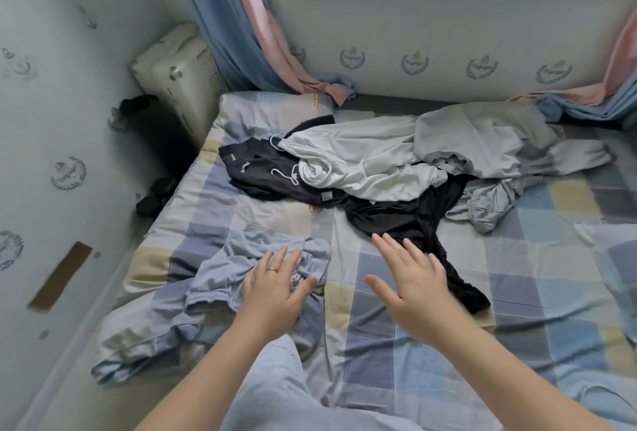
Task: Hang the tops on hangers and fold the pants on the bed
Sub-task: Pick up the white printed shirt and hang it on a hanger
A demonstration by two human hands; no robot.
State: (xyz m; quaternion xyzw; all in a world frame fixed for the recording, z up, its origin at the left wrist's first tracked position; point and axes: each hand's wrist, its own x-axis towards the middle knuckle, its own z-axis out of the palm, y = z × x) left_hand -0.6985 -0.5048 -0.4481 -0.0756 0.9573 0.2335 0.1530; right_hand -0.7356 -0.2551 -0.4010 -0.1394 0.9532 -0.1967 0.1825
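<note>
A crumpled light blue garment (pixel 234 265) lies on the checked bed (pixel 517 310) at the near left. My left hand (pixel 275 289) rests on its right part with fingers spread. My right hand (pixel 410 275) hovers flat with straight fingers, its fingertips at the edge of a black garment (pixel 406 217). Behind lies a pile: dark shorts with a white drawstring (pixel 262 168), a white hooded top (pixel 358 158) and a grey top (pixel 482 141). No hanger is in view.
A white suitcase (pixel 179 69) and a black bag (pixel 151 120) stand in the gap between bed and left wall. Blue and pink curtains (pixel 241 27) hang down onto the bed's far edge. A light blue pillow (pixel 610 251) lies at the right.
</note>
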